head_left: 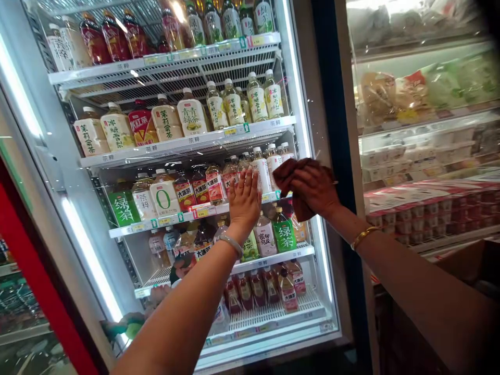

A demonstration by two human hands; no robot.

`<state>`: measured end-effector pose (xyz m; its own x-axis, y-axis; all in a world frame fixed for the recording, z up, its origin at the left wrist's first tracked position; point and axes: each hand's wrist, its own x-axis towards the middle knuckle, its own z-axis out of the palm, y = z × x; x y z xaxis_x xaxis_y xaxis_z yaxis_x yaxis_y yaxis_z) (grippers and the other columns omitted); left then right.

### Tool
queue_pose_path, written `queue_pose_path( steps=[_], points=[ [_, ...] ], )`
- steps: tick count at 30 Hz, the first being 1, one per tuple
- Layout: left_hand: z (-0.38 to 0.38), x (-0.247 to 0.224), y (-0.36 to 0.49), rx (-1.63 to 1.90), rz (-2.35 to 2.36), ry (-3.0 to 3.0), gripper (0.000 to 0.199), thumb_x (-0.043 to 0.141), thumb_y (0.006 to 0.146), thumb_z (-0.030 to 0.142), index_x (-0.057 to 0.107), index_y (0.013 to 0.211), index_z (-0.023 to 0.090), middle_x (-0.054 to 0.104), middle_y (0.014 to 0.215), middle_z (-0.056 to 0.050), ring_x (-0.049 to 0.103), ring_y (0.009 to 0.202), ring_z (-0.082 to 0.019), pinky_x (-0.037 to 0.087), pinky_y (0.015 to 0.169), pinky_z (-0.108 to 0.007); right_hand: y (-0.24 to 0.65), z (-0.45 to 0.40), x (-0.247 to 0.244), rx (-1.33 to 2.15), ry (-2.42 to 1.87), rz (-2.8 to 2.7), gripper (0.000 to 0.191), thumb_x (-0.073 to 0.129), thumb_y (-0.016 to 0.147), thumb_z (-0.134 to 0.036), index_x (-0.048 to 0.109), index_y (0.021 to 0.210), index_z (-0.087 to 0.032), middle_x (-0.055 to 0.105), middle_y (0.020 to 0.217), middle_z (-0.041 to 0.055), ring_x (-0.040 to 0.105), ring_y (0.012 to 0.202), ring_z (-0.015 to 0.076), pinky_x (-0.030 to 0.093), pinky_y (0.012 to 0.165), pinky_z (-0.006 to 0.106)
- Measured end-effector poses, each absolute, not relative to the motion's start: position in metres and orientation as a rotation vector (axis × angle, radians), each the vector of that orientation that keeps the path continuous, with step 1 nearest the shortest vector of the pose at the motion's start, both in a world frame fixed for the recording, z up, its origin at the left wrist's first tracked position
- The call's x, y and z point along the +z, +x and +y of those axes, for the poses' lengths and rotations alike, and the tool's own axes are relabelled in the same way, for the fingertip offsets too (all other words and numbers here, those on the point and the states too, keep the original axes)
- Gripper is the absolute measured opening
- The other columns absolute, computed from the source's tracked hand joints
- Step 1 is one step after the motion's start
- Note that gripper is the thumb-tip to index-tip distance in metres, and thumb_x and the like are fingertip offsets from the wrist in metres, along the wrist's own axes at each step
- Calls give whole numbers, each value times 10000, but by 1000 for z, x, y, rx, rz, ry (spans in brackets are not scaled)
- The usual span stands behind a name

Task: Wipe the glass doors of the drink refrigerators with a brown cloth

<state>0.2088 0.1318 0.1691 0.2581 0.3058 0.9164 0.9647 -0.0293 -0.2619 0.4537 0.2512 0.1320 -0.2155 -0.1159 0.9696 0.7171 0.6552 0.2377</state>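
Note:
My left hand (245, 200) lies flat against the glass door of a lit drinks cooler, fingers together and stretched upward, with nothing in it. A pale bangle circles that wrist. To its right, my right hand (314, 186) presses a dark reddish-brown cloth (287, 172) on the glass near the door's right edge. A gold bracelet is on the right wrist. Behind the glass, shelves (187, 143) hold rows of bottled drinks, among them a green-labelled bottle (284, 229) below and between the two hands.
An open chilled display (425, 125) with bagged and packed goods stands at the right, beyond a dark post (336, 104). A red frame (35, 271) of another cooler slants along the lower left. Faint reflections show low on the glass.

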Motion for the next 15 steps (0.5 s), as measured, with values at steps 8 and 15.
queue_pose_path(
  steps=[8, 15],
  points=[
    [140, 133, 231, -990, -1305, -1403, 703, 419, 1075, 267, 96, 1699, 241, 154, 1761, -75, -1, 1646, -234, 8, 1351, -586, 401, 215, 55, -752, -695, -1385, 384, 612, 960, -370, 630, 1315, -226, 566, 1474, 177, 379, 1476, 370, 358, 1180, 662],
    [145, 108, 237, -1025, -1258, -1414, 712, 439, 1076, 266, 85, 1692, 309, 184, 1750, -41, 37, 1640, -225, 3, 1355, -574, 419, 230, 89, -717, -733, -1313, 462, 562, 967, -281, 585, 1427, -247, 599, 1475, 146, 465, 1419, 341, 383, 1182, 607]
  ],
)
